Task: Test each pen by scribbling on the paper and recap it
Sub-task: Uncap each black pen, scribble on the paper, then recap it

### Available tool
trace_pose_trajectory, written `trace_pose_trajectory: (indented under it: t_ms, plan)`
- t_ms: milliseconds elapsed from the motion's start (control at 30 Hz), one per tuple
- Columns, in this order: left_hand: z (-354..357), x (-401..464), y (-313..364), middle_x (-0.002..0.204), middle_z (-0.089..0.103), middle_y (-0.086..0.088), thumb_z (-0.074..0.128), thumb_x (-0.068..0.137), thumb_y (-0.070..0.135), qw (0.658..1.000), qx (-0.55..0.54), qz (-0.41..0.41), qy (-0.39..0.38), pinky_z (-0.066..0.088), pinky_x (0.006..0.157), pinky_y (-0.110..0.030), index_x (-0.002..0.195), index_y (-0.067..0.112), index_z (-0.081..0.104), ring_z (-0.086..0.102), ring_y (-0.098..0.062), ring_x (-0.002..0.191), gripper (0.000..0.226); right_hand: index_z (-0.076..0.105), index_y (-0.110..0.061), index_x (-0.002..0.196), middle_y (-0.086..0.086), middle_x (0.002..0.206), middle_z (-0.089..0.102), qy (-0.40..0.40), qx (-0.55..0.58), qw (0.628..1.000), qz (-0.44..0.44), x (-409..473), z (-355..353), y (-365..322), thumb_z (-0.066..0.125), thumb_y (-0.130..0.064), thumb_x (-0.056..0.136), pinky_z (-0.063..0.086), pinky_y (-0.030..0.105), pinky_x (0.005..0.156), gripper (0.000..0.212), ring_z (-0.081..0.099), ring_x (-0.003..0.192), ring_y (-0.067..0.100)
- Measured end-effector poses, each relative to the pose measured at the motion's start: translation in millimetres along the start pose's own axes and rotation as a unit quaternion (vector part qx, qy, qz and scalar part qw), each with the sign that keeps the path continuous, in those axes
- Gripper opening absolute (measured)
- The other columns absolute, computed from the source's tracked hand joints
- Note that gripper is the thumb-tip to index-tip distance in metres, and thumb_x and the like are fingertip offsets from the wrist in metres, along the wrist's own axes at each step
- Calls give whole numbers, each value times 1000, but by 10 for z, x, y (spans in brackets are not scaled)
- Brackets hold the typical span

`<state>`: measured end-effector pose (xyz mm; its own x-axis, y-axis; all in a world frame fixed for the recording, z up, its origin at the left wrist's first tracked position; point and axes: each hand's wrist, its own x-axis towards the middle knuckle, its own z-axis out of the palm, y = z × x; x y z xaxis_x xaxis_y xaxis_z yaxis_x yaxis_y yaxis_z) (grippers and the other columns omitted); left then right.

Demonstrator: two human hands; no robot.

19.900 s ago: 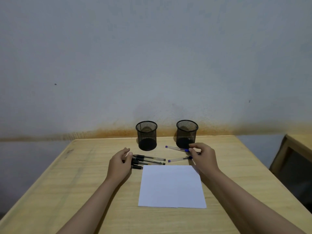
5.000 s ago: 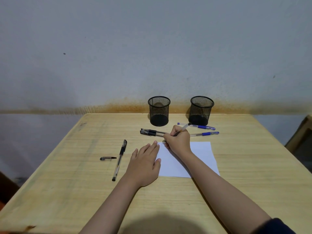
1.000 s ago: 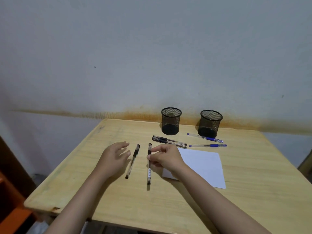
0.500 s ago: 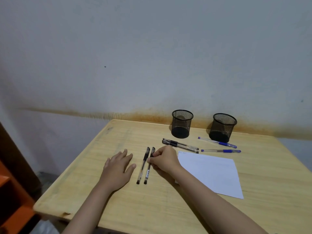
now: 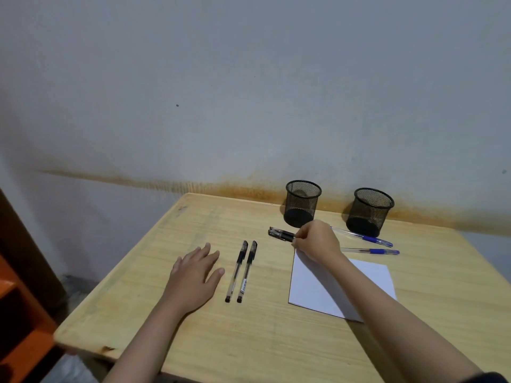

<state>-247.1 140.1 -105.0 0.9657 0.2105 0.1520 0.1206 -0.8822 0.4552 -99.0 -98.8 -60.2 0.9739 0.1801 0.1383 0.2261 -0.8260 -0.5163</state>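
Observation:
Two capped black pens (image 5: 242, 270) lie side by side on the wooden table, just right of my left hand (image 5: 195, 275), which rests flat with fingers spread. My right hand (image 5: 316, 240) is at the cluster of black pens (image 5: 279, 234) in front of the left mesh cup, its fingers curled at one pen's barrel. The white paper (image 5: 367, 283) lies under my right forearm. Two blue pens (image 5: 370, 246) lie beyond the paper, to the right of my right hand.
Two black mesh pen cups, one left (image 5: 302, 203) and one right (image 5: 370, 211), stand at the table's back edge against the wall. An orange and dark piece of furniture (image 5: 16, 313) stands to the left of the table (image 5: 193, 335).
My right hand has let go of the second black pen beside the first and moved back and right to the black pen cluster. My left hand stays flat on the table.

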Motion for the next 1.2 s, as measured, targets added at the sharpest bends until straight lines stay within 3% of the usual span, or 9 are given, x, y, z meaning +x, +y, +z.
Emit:
trace_pose_trajectory:
  t_ms: [167, 333, 467, 567, 667, 833, 1000, 1133, 1200]
  plan:
    - [-5, -6, 11, 156, 18, 9, 38, 95, 47, 1000, 1, -5, 0, 4, 118, -42, 142, 31, 35, 10, -12, 145, 51, 77, -15, 75, 4, 80, 72, -9, -17, 1000, -11, 82, 40, 48, 69, -16, 79, 38, 24, 52, 9, 64, 82, 21]
    - [-12, 2, 2, 155, 22, 9, 43, 93, 47, 1000, -17, -8, -4, 7, 118, -43, 140, 30, 38, 14, -12, 145, 50, 75, -19, 75, 3, 88, 67, 26, 12, 998, -48, 56, -25, 38, 65, -17, 76, 47, 30, 61, 11, 57, 91, 19]
    - [-92, -17, 91, 145, 42, 8, 57, 87, 41, 990, -131, -10, 43, 25, 115, -46, 133, 24, 49, 38, -8, 132, 49, 70, -19, 81, -2, 88, 67, 8, 51, 992, -119, -154, -219, -13, 63, -20, 82, 50, 35, 70, 7, 58, 86, 17]
    - [-130, -68, 348, 136, 47, 19, 64, 86, 31, 976, -192, 44, 91, 31, 110, -30, 131, 29, 50, 40, 1, 126, 47, 66, -20, 80, -8, 74, 64, -27, 113, 986, -119, -383, -329, -63, 62, -19, 85, 48, 30, 62, 6, 57, 67, 8]
    - [-171, -88, 718, 131, 45, 31, 66, 85, 22, 956, -254, 107, 103, 28, 101, -8, 129, 37, 51, 36, 15, 124, 49, 67, -20, 78, -6, 72, 66, -69, 171, 976, -113, -605, -389, -89, 62, -17, 86, 43, 22, 58, 9, 57, 60, 5]
    - [-166, 24, 1015, 108, 64, 15, 66, 82, 1, 942, -258, 196, 93, 41, 88, -10, 109, 24, 70, 58, 2, 105, 36, 71, -10, 86, 5, 78, 74, -130, 257, 955, -69, -843, -555, -31, 64, -16, 88, 53, 29, 56, 9, 61, 56, 7]
    - [-63, 41, 1084, 88, 64, 10, 66, 79, -6, 945, -269, 173, 74, 40, 71, -8, 103, 18, 73, 60, -5, 87, 35, 68, -7, 106, 11, 94, 75, -252, 397, 882, -1, -923, -786, 122, 63, -11, 89, 57, 30, 54, 18, 65, 70, 11]
    - [-12, 12, 1135, 85, 64, 0, 65, 80, -7, 936, -308, 141, 97, 37, 66, -7, 101, 17, 73, 57, -2, 78, 33, 64, -4, 114, 16, 105, 71, -306, 565, 766, 29, -972, -820, 175, 65, -21, 84, 60, 34, 58, 35, 67, 81, 20]
    - [-13, -4, 1144, 81, 64, 1, 66, 79, -6, 930, -326, 131, 106, 36, 65, -8, 100, 18, 73, 56, -2, 74, 33, 65, -5, 115, 15, 106, 70, -292, 612, 734, 31, -1003, -780, 169, 61, -25, 82, 60, 35, 59, 39, 67, 83, 21]
